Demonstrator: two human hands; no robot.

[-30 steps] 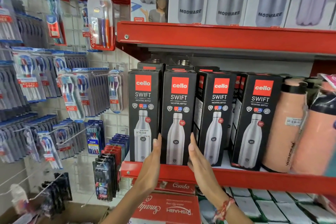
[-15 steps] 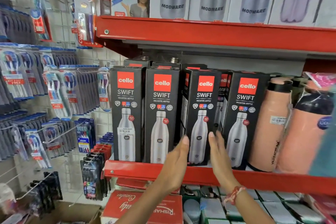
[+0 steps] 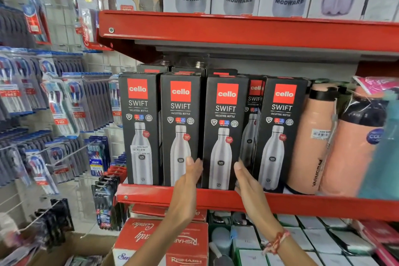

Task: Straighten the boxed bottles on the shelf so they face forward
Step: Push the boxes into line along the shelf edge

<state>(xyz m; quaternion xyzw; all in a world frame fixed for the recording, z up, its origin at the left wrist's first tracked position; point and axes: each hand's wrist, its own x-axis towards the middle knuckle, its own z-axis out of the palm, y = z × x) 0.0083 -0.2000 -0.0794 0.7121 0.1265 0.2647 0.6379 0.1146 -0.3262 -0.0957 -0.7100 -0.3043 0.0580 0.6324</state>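
We are now bracketing the third box (image 3: 224, 131) in the front row of black bottle boxes on the red shelf (image 3: 216, 198), having shifted over from the second box (image 3: 181, 127), which we were flanking a second ago; that box is now standing square beside the first box (image 3: 139, 127), both fronts facing us. Our left hand (image 3: 190, 181) is lying flat and open against the third box's lower left edge, fingers straight, and our right hand (image 3: 248, 183) is pressing flat and open along its lower right edge, neither curling around it. The box, angled half a second back, is now showing its front almost squarely, so we are judging this one nearly done. Behind the gap to its right a further box (image 3: 253, 114) is peeking out, and the fourth box (image 3: 280, 131) is still turning slightly leftward, beside the peach flasks (image 3: 311, 136), so that one is likely waiting for us next
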